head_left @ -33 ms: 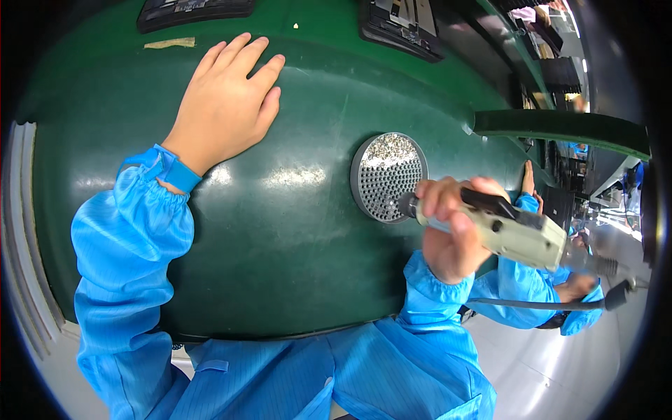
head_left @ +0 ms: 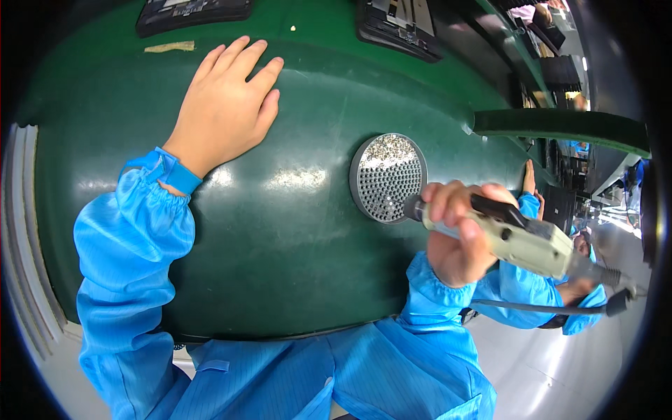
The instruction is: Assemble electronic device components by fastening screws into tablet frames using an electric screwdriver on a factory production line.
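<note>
Head view: right hand (head_left: pixel 455 241) grips a beige power screwdriver (head_left: pixel 534 250).
Its front end is at the edge of a round grey dish (head_left: pixel 356 189) on the green bench (head_left: pixel 280 259); left hand (head_left: pixel 220 119) lies flat, fingers spread.

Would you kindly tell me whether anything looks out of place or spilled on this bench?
A tan strip lies loose by the left hand, and a pale crumb lies off to its right. Both look like stray scraps on the green bench. I see nothing spilled around the round tray.
</note>
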`<move>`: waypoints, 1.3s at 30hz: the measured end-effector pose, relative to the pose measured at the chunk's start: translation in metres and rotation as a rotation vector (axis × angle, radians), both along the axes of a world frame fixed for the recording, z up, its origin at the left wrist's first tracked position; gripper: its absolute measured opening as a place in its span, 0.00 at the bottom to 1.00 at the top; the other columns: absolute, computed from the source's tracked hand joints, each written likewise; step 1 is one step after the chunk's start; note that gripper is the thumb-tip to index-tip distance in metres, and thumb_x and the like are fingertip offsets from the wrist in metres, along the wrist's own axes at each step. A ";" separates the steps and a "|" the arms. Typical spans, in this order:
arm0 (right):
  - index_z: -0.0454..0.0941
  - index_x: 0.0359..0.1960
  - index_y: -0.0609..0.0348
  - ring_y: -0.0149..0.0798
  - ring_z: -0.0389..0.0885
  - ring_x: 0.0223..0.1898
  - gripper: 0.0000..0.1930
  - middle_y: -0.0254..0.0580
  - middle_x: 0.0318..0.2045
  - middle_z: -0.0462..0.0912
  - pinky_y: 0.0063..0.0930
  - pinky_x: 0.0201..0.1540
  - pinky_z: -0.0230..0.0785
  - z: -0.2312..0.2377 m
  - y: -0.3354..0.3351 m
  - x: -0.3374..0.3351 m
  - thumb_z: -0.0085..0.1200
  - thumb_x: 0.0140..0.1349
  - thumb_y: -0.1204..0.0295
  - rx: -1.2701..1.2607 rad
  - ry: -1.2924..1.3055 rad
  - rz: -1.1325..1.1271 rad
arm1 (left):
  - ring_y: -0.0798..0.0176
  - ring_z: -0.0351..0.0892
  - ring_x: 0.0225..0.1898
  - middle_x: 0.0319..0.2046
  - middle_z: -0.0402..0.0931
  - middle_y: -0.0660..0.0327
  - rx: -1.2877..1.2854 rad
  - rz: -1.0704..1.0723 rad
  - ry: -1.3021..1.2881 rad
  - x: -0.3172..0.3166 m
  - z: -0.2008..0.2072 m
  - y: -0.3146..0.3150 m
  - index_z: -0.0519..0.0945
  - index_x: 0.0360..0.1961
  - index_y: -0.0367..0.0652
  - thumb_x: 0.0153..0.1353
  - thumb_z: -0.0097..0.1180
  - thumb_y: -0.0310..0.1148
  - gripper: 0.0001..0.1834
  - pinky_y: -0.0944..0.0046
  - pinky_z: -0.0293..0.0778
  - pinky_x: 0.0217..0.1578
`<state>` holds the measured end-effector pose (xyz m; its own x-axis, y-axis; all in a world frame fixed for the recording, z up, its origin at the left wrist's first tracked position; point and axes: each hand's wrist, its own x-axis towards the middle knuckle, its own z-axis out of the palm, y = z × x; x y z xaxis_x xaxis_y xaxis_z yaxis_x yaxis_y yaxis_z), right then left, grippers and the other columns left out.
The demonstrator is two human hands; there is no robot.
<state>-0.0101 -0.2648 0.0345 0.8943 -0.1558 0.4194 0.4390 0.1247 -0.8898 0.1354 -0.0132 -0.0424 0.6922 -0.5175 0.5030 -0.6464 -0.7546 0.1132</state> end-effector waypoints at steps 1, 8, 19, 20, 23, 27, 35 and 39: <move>0.66 0.56 0.56 0.40 0.73 0.26 0.24 0.41 0.25 0.73 0.44 0.37 0.68 0.006 -0.003 -0.001 0.59 0.59 0.72 -0.024 -0.038 -0.018 | 0.45 0.68 0.62 0.57 0.72 0.48 -0.002 -0.005 0.000 0.000 0.000 -0.001 0.78 0.52 0.40 0.57 0.56 0.31 0.20 0.48 0.63 0.62; 0.67 0.53 0.59 0.39 0.74 0.26 0.21 0.41 0.24 0.73 0.42 0.37 0.69 0.019 -0.034 -0.020 0.58 0.58 0.74 -0.046 -0.054 -0.247 | 0.43 0.72 0.57 0.52 0.74 0.45 0.234 0.094 0.297 0.012 0.031 -0.027 0.78 0.49 0.37 0.54 0.59 0.34 0.20 0.50 0.68 0.58; 0.70 0.49 0.66 0.33 0.77 0.27 0.20 0.42 0.26 0.77 0.26 0.34 0.71 -0.002 -0.069 -0.022 0.50 0.52 0.87 -0.076 0.121 -0.463 | 0.40 0.64 0.62 0.60 0.65 0.44 0.004 -0.255 0.264 0.131 0.022 -0.126 0.71 0.57 0.43 0.46 0.71 0.37 0.36 0.51 0.70 0.58; 0.70 0.48 0.66 0.32 0.77 0.28 0.20 0.41 0.26 0.77 0.25 0.34 0.71 -0.003 -0.070 -0.021 0.51 0.51 0.87 -0.084 0.131 -0.470 | 0.40 0.64 0.62 0.60 0.66 0.45 0.061 -0.303 0.345 0.142 0.025 -0.128 0.71 0.57 0.45 0.45 0.71 0.38 0.36 0.52 0.70 0.59; 0.71 0.46 0.66 0.30 0.77 0.28 0.19 0.40 0.27 0.78 0.24 0.34 0.71 -0.004 -0.074 -0.022 0.52 0.50 0.88 -0.089 0.167 -0.515 | 0.38 0.70 0.58 0.57 0.69 0.46 0.199 -0.293 0.371 0.150 0.038 -0.137 0.71 0.59 0.48 0.45 0.68 0.33 0.36 0.50 0.74 0.54; 0.68 0.48 0.65 0.35 0.75 0.26 0.19 0.39 0.24 0.75 0.30 0.33 0.71 0.001 -0.077 -0.021 0.50 0.52 0.84 -0.169 0.221 -0.561 | 0.36 0.75 0.52 0.52 0.72 0.46 0.295 -0.132 0.044 0.132 0.030 -0.137 0.71 0.58 0.48 0.46 0.60 0.25 0.33 0.46 0.80 0.43; 0.68 0.48 0.66 0.34 0.75 0.26 0.19 0.40 0.24 0.75 0.30 0.33 0.71 -0.007 -0.075 -0.023 0.48 0.51 0.85 -0.161 0.160 -0.553 | 0.49 0.78 0.50 0.48 0.78 0.54 0.150 -0.025 -0.203 0.071 0.062 -0.079 0.75 0.49 0.46 0.53 0.54 0.25 0.20 0.53 0.78 0.39; 0.68 0.49 0.66 0.34 0.75 0.26 0.20 0.40 0.24 0.75 0.30 0.33 0.70 -0.006 -0.076 -0.028 0.49 0.52 0.85 -0.167 0.174 -0.578 | 0.46 0.77 0.52 0.50 0.77 0.53 0.199 0.000 -0.232 -0.020 0.075 -0.033 0.77 0.49 0.45 0.53 0.54 0.27 0.19 0.52 0.74 0.44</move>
<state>-0.0377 -0.3407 0.0283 0.7423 -0.5799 0.3357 0.2410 -0.2365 -0.9413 0.1149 -0.0461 0.0326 0.5711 -0.6216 0.5361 -0.6375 -0.7473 -0.1874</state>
